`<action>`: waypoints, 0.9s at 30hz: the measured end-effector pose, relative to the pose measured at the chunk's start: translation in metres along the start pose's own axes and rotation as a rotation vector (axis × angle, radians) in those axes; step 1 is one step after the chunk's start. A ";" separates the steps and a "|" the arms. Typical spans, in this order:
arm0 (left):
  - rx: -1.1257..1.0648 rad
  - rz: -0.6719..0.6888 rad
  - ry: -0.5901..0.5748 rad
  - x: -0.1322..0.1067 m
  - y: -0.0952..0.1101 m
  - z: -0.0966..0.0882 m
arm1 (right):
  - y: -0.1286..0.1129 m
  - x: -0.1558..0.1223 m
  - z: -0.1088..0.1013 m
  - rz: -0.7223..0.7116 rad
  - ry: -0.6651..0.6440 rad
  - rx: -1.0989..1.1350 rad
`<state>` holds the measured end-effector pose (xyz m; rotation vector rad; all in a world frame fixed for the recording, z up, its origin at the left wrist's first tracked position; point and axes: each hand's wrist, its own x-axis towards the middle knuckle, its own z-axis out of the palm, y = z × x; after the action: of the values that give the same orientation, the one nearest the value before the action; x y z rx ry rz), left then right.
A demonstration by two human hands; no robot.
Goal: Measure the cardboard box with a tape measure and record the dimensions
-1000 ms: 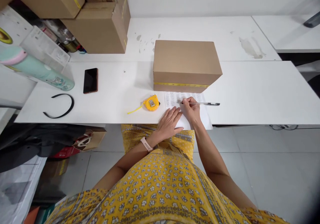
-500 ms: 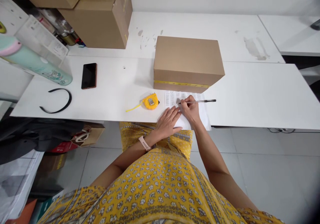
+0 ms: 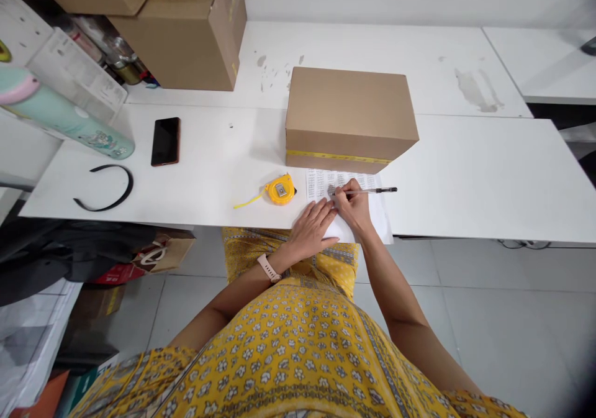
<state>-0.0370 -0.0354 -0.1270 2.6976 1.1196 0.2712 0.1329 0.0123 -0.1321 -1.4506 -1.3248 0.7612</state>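
Observation:
My right hand (image 3: 354, 205) is closed around a clear pen (image 3: 372, 190) whose tip rests on a printed sheet of paper (image 3: 379, 213) at the table's near edge. Flat on the same sheet, just left of it, lies my left hand (image 3: 315, 225) with fingers stretched out. A pink watch is on my left wrist. A brown cardboard box (image 3: 348, 115) with a yellow tape strip stands right behind the paper. A yellow tape measure (image 3: 280, 190) with a short length of blade pulled out lies left of the sheet.
On the white table (image 3: 475, 176) to the left lie a black phone (image 3: 166, 141), a black curved band (image 3: 106, 187) and a mint-green bottle (image 3: 65, 118). Stacked cardboard boxes (image 3: 186, 33) stand at the back left. Bags and dark cloth lie on the floor under the table's left end.
The view shifted slightly upward from the first frame. My right hand with the pen has moved a little along the printed sheet; my left hand stays flat.

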 end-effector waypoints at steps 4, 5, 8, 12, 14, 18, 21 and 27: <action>-0.004 0.000 0.000 0.000 0.000 0.001 | 0.001 0.000 0.000 -0.017 -0.014 -0.010; -0.005 -0.002 -0.001 0.000 0.000 0.000 | 0.002 0.000 0.001 -0.021 -0.014 -0.009; -0.004 -0.003 -0.001 0.000 0.000 -0.001 | 0.004 0.001 0.001 -0.022 -0.010 -0.002; 0.000 -0.001 -0.003 0.001 0.001 -0.002 | 0.006 0.001 0.001 -0.015 -0.010 -0.013; 0.002 0.001 -0.006 0.001 0.001 -0.002 | 0.004 0.000 0.000 -0.012 0.002 -0.011; 0.002 0.001 -0.001 0.000 0.000 -0.002 | -0.001 0.000 0.000 0.024 0.037 0.006; 0.000 0.002 0.003 0.000 0.000 -0.001 | -0.003 0.001 -0.001 0.013 0.039 0.006; -0.008 -0.002 0.000 0.000 0.000 0.000 | -0.003 0.001 0.000 0.024 0.029 0.007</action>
<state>-0.0373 -0.0351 -0.1272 2.6891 1.1186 0.2756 0.1317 0.0133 -0.1291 -1.4684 -1.2840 0.7573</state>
